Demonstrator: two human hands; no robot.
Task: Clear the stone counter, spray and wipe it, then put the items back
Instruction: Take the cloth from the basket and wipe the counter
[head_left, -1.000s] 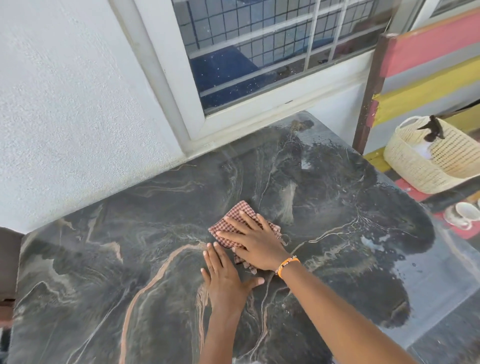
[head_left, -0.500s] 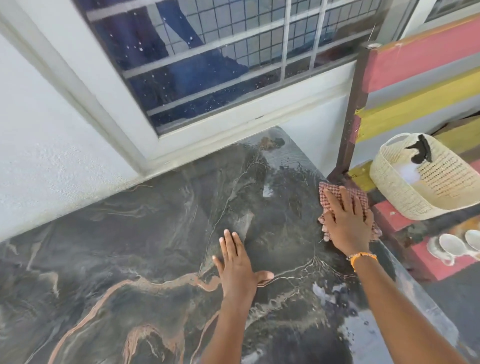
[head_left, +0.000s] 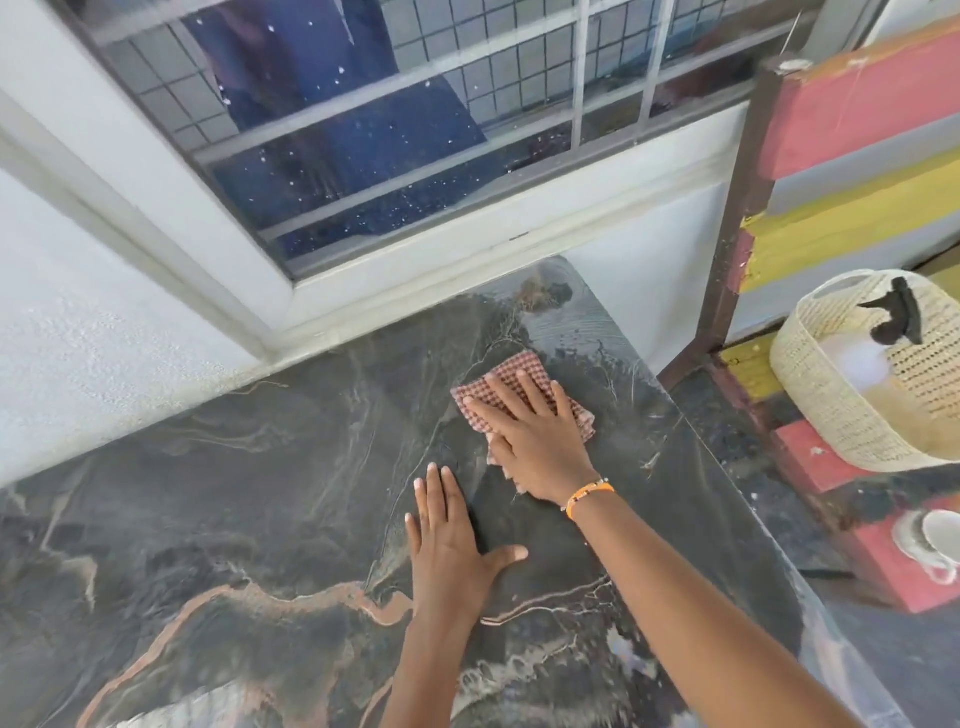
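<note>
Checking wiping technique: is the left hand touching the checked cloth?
Apart. The head view shows the left hand flat on the stone counter, with bare stone between its fingertips and the checked cloth under the right hand.

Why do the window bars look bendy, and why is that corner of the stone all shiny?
Head view: the wide-angle lens curves the white-framed barred window near the picture's edges; daylight glares off the dark veined stone counter at its far corner, beyond the red checked cloth under the right hand.
</note>
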